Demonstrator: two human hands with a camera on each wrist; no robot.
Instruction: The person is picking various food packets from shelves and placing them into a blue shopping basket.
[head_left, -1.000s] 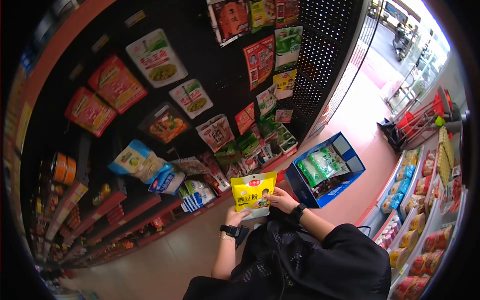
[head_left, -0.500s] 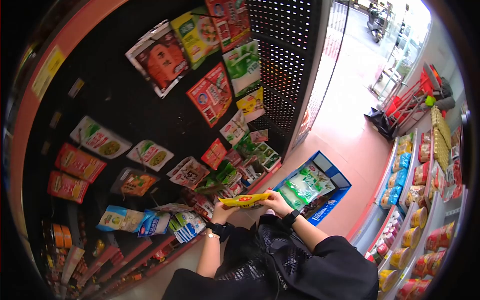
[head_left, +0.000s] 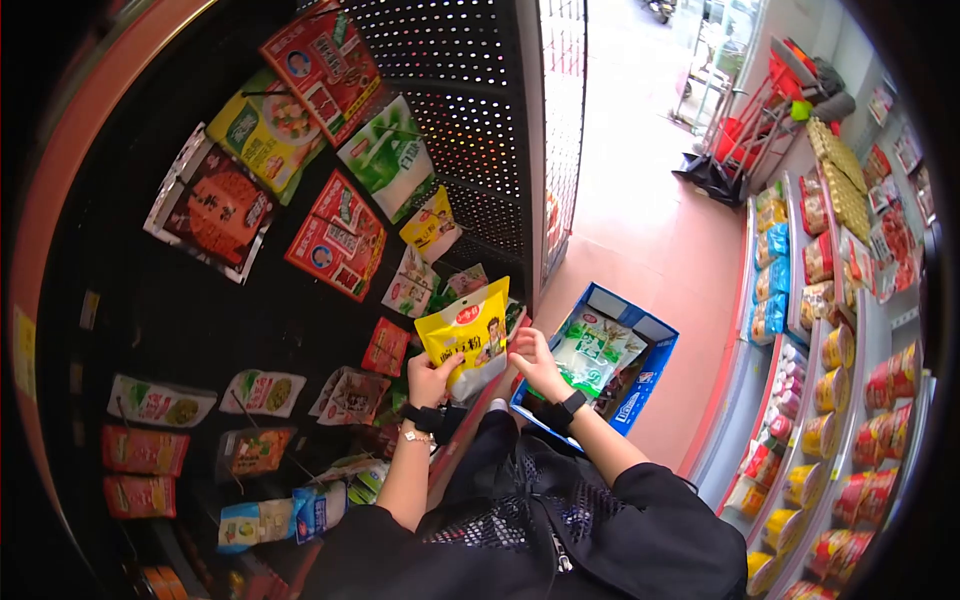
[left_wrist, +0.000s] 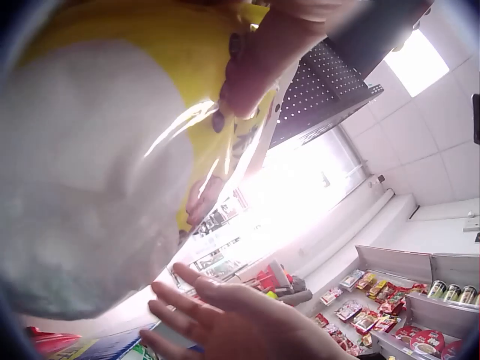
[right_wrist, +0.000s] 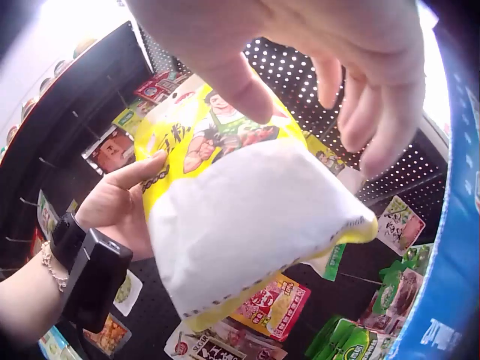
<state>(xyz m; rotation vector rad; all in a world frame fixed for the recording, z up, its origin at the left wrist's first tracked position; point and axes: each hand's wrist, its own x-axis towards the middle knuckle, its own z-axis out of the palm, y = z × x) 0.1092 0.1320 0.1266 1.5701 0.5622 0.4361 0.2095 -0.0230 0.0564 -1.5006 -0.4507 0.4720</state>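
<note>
My left hand (head_left: 430,382) grips the lower left side of a yellow and white packet of pea flour (head_left: 470,335), thumb on its printed front. The packet is raised in front of the hanging goods, its front tilted towards the head camera. My right hand (head_left: 538,366) is beside the packet's right edge, fingers loosely extended and holding nothing. In the left wrist view the right hand's fingers (left_wrist: 184,315) are spread apart from the packet. The right wrist view shows the packet's white lower part (right_wrist: 240,217) and the left hand (right_wrist: 124,206) at its side.
A black pegboard display (head_left: 150,310) carries hanging food packets, among them a small yellow packet (head_left: 433,225). On the floor stands a blue box (head_left: 640,398) holding green and white packets (head_left: 598,345). Shelves with tubs (head_left: 828,390) line the right; a red cart (head_left: 745,135) stands by the doorway.
The packet, tipped nearly edge-on half a second ago, is now raised with its front showing. The right hand has let go of its right side. The head view has turned rightward.
</note>
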